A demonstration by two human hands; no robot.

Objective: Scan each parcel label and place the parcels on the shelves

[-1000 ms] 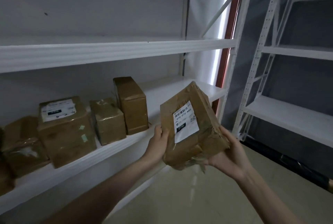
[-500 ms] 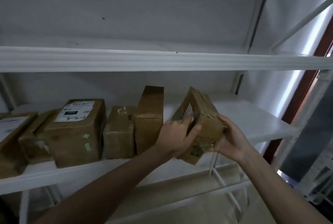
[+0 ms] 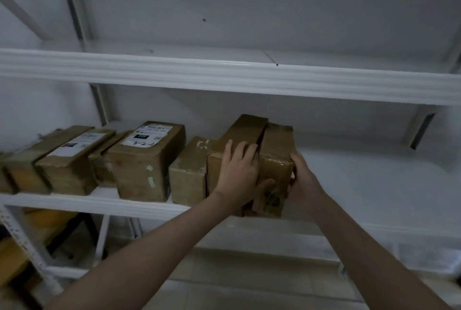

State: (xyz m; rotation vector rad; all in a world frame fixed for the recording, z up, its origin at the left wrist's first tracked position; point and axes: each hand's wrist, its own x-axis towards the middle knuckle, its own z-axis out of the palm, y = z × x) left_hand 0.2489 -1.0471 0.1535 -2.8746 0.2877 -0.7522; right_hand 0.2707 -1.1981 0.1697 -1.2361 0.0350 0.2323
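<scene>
A brown taped parcel (image 3: 275, 155) stands on the white middle shelf (image 3: 99, 201), pushed against a taller brown box (image 3: 245, 130) on its left. Its front lower corner reaches the shelf's edge, and its label is out of sight. My left hand (image 3: 237, 172) lies flat across the fronts of the tall box and the parcel, fingers straight and pointing up, thumb on the parcel's front. At the parcel's right side my right hand (image 3: 303, 177) grips it with curled fingers.
Left of the tall box stand a small brown box (image 3: 189, 175), a labelled box (image 3: 147, 157) and several more parcels (image 3: 72, 160) in a row. The shelf runs on bare to the right. An upper shelf (image 3: 224, 72) hangs above. Yellowish objects (image 3: 15, 255) sit low on the left.
I carried the parcel from in front of me onto the middle shelf and stood it against the tall box. My left hand went from gripping it to lying flat on the fronts.
</scene>
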